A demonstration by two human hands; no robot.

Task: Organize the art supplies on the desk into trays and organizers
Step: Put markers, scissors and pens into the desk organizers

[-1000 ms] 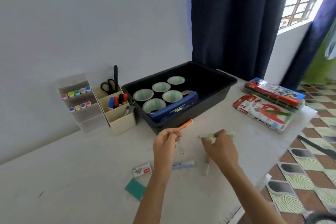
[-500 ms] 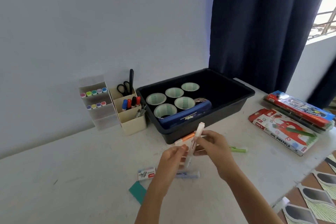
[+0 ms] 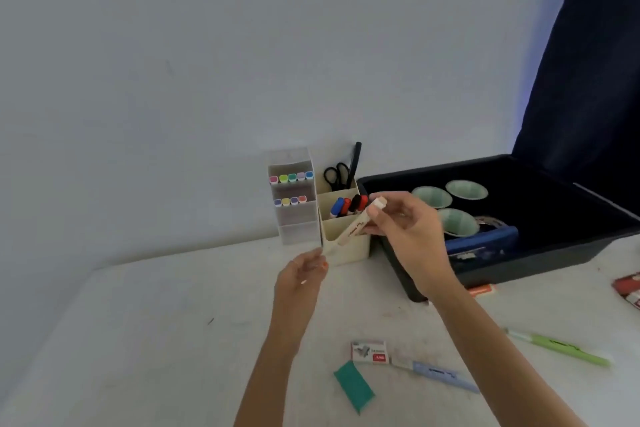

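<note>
Before cream organizer (image 3: 358,250) | right hand (image 3: 410,230) holds marker (image 3: 356,227) | green pen (image 3: 561,350) loose

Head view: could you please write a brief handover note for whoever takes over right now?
Right hand grips a white marker, tilted in front of the cream organizer.
Left hand is at its lower end; grip unclear.
Done: scissors in organizer, cups in black tray.
Left: this marker, plus orange marker, green pen, blue pen, staple box, teal piece, loose on the desk.
</note>
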